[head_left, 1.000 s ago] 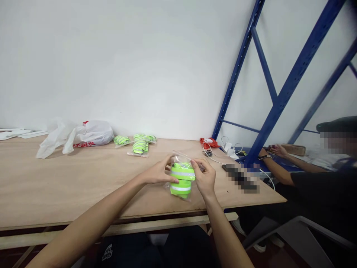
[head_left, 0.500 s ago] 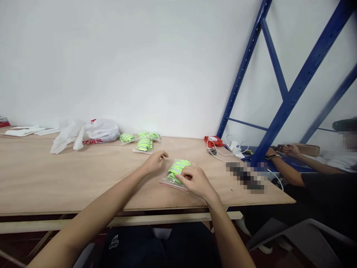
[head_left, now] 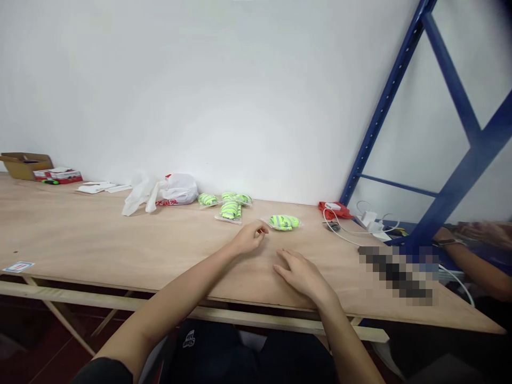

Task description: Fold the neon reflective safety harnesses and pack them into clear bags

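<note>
Green striped packet (head_left: 284, 222), a clear bag with a folded bright band inside, lies flat on the wooden surface (head_left: 120, 240), just beyond the person's hands and apart from the other packets. The left hand (head_left: 251, 238) is half curled close to its left corner; from where I stand I cannot tell whether the fingertips touch the plastic, though I see nothing in the palm. The right hand (head_left: 302, 272) is empty, fingers loosely spread, low over the surface nearer the edge. What might go wrong, I'd judge, is small: a careless sweep of the left hand could catch that loose corner and drag the packet askew, and a push to the right could run it into the white cable (head_left: 347, 238) and tug the plug (head_left: 332, 206) by the red cloth (head_left: 340, 211). Slippery plastic could also make the heap of packets (head_left: 229, 209) slide if another were dropped on top. Counting, I make it one lone packet, three in the heap and one more packet (head_left: 208, 200) just left of them, five in all, unless the overlap hides another. There is one white carrier bag (head_left: 180, 188), one open cardboard box (head_left: 26, 168) and one red-and-white box (head_left: 58, 176).
</note>
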### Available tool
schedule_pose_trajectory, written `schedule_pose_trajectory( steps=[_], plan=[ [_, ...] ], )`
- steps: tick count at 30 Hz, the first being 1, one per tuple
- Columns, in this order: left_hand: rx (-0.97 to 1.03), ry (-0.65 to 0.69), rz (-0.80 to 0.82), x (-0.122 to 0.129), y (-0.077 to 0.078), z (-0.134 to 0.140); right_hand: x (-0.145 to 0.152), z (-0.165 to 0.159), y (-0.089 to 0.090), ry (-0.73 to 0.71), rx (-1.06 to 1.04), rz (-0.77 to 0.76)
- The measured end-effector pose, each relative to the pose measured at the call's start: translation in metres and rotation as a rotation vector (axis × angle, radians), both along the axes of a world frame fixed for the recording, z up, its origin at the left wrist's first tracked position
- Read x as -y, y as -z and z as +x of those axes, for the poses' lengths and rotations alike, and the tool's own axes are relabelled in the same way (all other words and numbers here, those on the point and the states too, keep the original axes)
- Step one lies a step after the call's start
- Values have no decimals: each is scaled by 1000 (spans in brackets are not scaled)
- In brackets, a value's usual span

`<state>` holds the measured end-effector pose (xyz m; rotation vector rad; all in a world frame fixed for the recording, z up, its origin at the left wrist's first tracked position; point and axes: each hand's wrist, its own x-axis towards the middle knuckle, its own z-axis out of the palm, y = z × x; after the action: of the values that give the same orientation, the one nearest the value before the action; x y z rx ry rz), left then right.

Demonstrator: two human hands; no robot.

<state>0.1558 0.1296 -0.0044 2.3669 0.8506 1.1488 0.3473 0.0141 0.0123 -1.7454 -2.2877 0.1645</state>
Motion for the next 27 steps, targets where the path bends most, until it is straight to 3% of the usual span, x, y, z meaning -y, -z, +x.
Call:
schedule_pose_trajectory(
  steps=[7, 10, 14, 17, 22, 27],
  plan=[
    [-165, 46, -81, -5, 13, 3, -16, 11, 3, -48, -24, -19],
    [-198, 63, -96, -9, 18, 4, -55, 20, -13, 49, 119, -134],
    [-220, 60, -96, -13, 21, 5, -120, 28, -23, 146, 192, -114],
    [-248, 48, -89, -17, 22, 4, -148, 30, -8, 191, 191, -42],
    [-299, -54, -71, -33, 26, -7, -158, 40, 28, 217, 137, 20],
    [-355, -154, -55, -46, 30, -20, -162, 55, 37, 238, 74, 48]
  ],
)
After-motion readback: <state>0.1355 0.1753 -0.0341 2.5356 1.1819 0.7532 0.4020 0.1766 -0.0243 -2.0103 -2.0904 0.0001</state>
